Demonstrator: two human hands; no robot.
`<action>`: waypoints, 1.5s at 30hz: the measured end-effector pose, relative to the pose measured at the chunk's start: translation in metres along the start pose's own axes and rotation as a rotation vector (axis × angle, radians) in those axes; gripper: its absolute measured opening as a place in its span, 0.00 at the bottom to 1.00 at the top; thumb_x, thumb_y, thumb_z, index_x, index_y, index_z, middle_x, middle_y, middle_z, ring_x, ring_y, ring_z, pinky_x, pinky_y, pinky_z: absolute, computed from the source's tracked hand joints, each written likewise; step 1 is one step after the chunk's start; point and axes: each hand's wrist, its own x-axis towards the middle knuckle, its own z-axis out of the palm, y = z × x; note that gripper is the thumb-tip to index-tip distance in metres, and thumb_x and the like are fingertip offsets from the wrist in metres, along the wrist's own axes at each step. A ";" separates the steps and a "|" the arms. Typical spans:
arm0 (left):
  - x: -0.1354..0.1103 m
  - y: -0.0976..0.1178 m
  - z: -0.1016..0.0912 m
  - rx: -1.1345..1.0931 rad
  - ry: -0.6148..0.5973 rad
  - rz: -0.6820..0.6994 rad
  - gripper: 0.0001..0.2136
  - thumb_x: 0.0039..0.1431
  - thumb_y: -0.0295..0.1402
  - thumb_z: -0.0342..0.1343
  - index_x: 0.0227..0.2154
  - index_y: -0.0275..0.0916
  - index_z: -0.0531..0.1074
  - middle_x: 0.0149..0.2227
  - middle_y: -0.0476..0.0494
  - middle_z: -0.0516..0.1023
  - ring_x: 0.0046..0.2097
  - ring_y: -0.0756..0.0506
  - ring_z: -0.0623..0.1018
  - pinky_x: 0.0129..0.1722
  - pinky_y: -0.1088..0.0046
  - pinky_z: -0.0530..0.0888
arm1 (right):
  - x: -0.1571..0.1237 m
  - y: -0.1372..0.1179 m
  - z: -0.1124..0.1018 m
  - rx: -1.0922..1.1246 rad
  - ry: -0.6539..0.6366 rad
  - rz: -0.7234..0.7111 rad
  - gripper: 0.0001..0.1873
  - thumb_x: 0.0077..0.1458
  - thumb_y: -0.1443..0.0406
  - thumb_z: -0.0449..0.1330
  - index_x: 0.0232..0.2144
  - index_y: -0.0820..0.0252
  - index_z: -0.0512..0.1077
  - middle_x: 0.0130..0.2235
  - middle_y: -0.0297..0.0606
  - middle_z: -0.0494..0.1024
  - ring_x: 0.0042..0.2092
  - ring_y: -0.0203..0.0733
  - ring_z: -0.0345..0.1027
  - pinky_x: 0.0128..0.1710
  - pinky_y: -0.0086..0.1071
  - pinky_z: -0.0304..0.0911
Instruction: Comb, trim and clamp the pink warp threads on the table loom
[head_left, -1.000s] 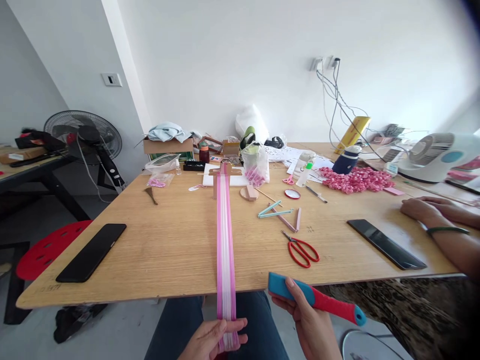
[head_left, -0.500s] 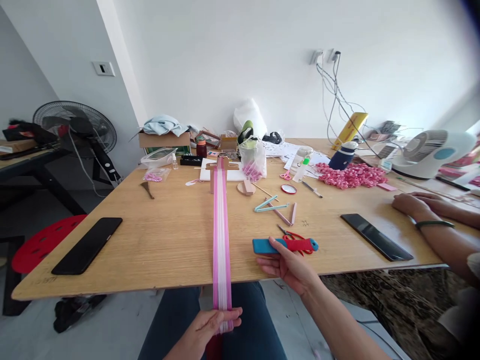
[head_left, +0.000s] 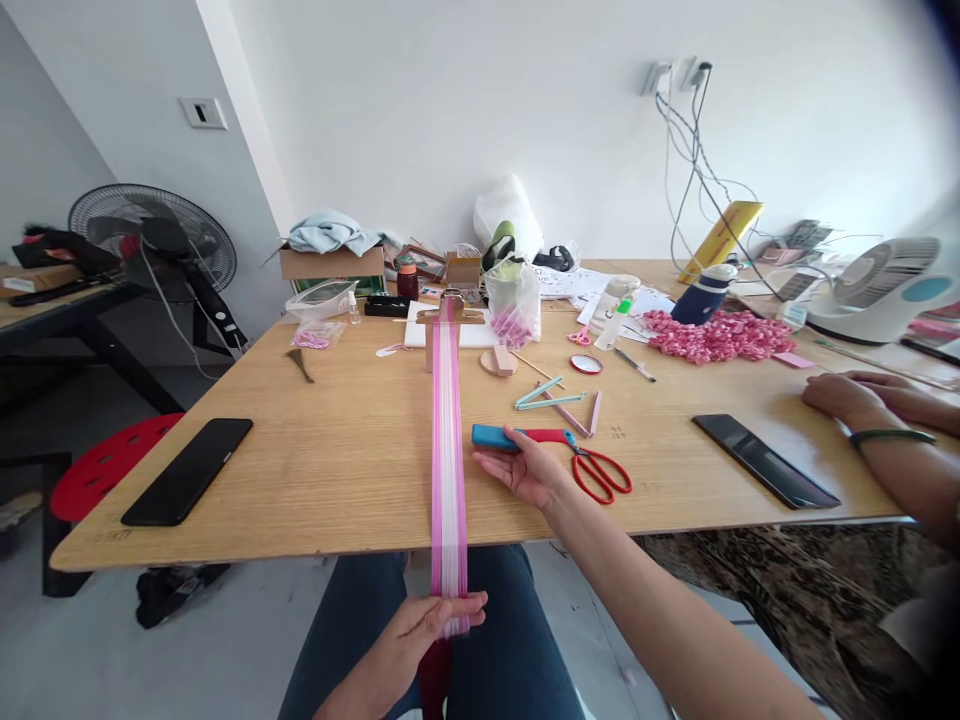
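"Pink and white strip, stretched over the tabletop and past its edge! Why do you hold it so straight?"

"Your left hand pinches its near end above your lap, and its far end goes up to the metal clip. Maybe that pull helps it stay flat."

"What about your right hand?"

"You pinch the blue and red tool with thumb and fingers, just right of the strip. It's sideways, maybe so its blue end points at the strip."

"And the red scissors?"

"They lie near your right hand, perhaps because that's easy to reach."
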 end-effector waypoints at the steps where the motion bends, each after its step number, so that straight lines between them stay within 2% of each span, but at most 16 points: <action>1: -0.001 0.003 0.001 0.001 -0.008 0.001 0.22 0.65 0.46 0.47 0.52 0.36 0.74 0.56 0.35 0.74 0.56 0.38 0.74 0.63 0.53 0.61 | 0.003 -0.002 0.002 -0.005 -0.006 0.006 0.15 0.66 0.63 0.49 0.44 0.72 0.69 0.30 0.51 0.80 0.33 0.45 0.79 0.31 0.31 0.75; 7: -0.014 0.014 0.005 0.053 -0.027 -0.011 0.22 0.65 0.46 0.45 0.53 0.38 0.73 0.56 0.37 0.74 0.57 0.39 0.74 0.63 0.57 0.63 | 0.010 -0.008 0.007 -0.052 0.001 0.023 0.20 0.65 0.58 0.50 0.48 0.74 0.65 0.36 0.56 0.79 0.36 0.48 0.79 0.31 0.32 0.76; 12: -0.023 0.021 0.007 0.100 -0.013 -0.037 0.24 0.65 0.48 0.43 0.54 0.41 0.72 0.60 0.39 0.70 0.59 0.39 0.72 0.63 0.59 0.63 | 0.000 -0.004 0.006 -0.069 0.029 0.027 0.14 0.66 0.64 0.49 0.46 0.73 0.64 0.35 0.55 0.79 0.36 0.46 0.79 0.32 0.32 0.75; 17: -0.018 0.021 0.011 0.061 -0.016 -0.017 0.23 0.65 0.47 0.45 0.53 0.40 0.73 0.58 0.38 0.72 0.57 0.39 0.73 0.62 0.59 0.64 | -0.028 0.003 -0.006 -0.276 -0.001 -0.188 0.06 0.60 0.71 0.55 0.40 0.68 0.69 0.38 0.53 0.80 0.33 0.45 0.79 0.33 0.33 0.74; 19: -0.016 0.022 0.014 0.047 -0.030 0.013 0.21 0.66 0.45 0.45 0.52 0.39 0.74 0.56 0.38 0.75 0.56 0.40 0.74 0.62 0.58 0.64 | -0.042 0.010 -0.013 -0.356 0.009 -0.273 0.07 0.58 0.67 0.59 0.39 0.66 0.70 0.40 0.52 0.81 0.34 0.45 0.78 0.34 0.33 0.73; 21: -0.016 0.025 0.017 0.050 -0.031 0.045 0.21 0.67 0.44 0.44 0.51 0.39 0.75 0.54 0.39 0.76 0.55 0.40 0.76 0.62 0.59 0.64 | -0.056 0.020 -0.021 -0.413 -0.002 -0.295 0.12 0.56 0.60 0.62 0.38 0.65 0.72 0.41 0.51 0.81 0.36 0.45 0.78 0.36 0.33 0.72; 24: -0.016 0.030 0.020 0.046 -0.020 0.073 0.20 0.67 0.43 0.43 0.50 0.39 0.75 0.54 0.39 0.76 0.54 0.41 0.76 0.60 0.60 0.65 | -0.074 0.047 -0.027 -0.502 -0.109 -0.225 0.23 0.53 0.49 0.62 0.36 0.65 0.75 0.39 0.49 0.81 0.38 0.46 0.77 0.38 0.34 0.70; 26: -0.017 0.032 0.021 0.042 -0.021 0.082 0.21 0.67 0.43 0.43 0.49 0.38 0.75 0.53 0.38 0.77 0.53 0.41 0.76 0.60 0.60 0.66 | -0.081 0.068 -0.026 -0.550 -0.220 -0.166 0.26 0.52 0.46 0.61 0.35 0.65 0.76 0.36 0.45 0.81 0.38 0.44 0.76 0.38 0.33 0.68; 28: -0.017 0.032 0.022 0.045 -0.029 0.088 0.21 0.67 0.43 0.43 0.49 0.37 0.76 0.50 0.38 0.79 0.53 0.41 0.77 0.59 0.60 0.67 | -0.084 0.088 -0.023 -0.549 -0.289 -0.128 0.27 0.51 0.45 0.62 0.29 0.65 0.76 0.28 0.39 0.78 0.31 0.38 0.72 0.32 0.29 0.64; 31: -0.018 0.032 0.021 0.048 -0.027 0.082 0.21 0.67 0.43 0.45 0.48 0.36 0.76 0.48 0.37 0.80 0.52 0.40 0.77 0.58 0.60 0.68 | -0.082 0.109 -0.018 -0.469 -0.291 -0.065 0.29 0.47 0.43 0.64 0.20 0.66 0.73 0.19 0.31 0.68 0.21 0.28 0.57 0.20 0.24 0.48; 33: -0.018 0.033 0.021 0.066 -0.013 0.079 0.20 0.66 0.43 0.45 0.48 0.36 0.76 0.49 0.37 0.80 0.52 0.40 0.77 0.58 0.60 0.69 | -0.078 0.115 -0.015 -0.427 -0.281 -0.004 0.30 0.43 0.42 0.65 0.21 0.67 0.74 0.18 0.30 0.65 0.19 0.26 0.50 0.19 0.25 0.40; 38: -0.017 0.037 0.022 0.119 0.003 0.101 0.21 0.66 0.44 0.45 0.47 0.35 0.77 0.48 0.38 0.80 0.50 0.40 0.78 0.56 0.61 0.70 | -0.074 0.118 -0.013 -0.392 -0.287 0.105 0.30 0.35 0.48 0.72 0.31 0.70 0.78 0.16 0.26 0.62 0.17 0.24 0.44 0.17 0.26 0.34; 42: -0.016 0.034 0.021 0.124 -0.014 0.116 0.23 0.66 0.45 0.44 0.48 0.34 0.76 0.47 0.37 0.80 0.49 0.40 0.78 0.55 0.61 0.71 | -0.074 0.122 -0.011 -0.392 -0.295 0.136 0.28 0.34 0.51 0.74 0.31 0.70 0.78 0.13 0.23 0.58 0.16 0.24 0.43 0.17 0.26 0.34; 45: -0.022 0.033 0.021 0.167 0.010 0.066 0.23 0.65 0.47 0.44 0.47 0.37 0.77 0.48 0.39 0.80 0.51 0.39 0.76 0.56 0.62 0.70 | -0.075 0.127 -0.011 -0.414 -0.282 0.100 0.26 0.36 0.51 0.73 0.29 0.69 0.77 0.14 0.25 0.60 0.16 0.25 0.45 0.17 0.25 0.37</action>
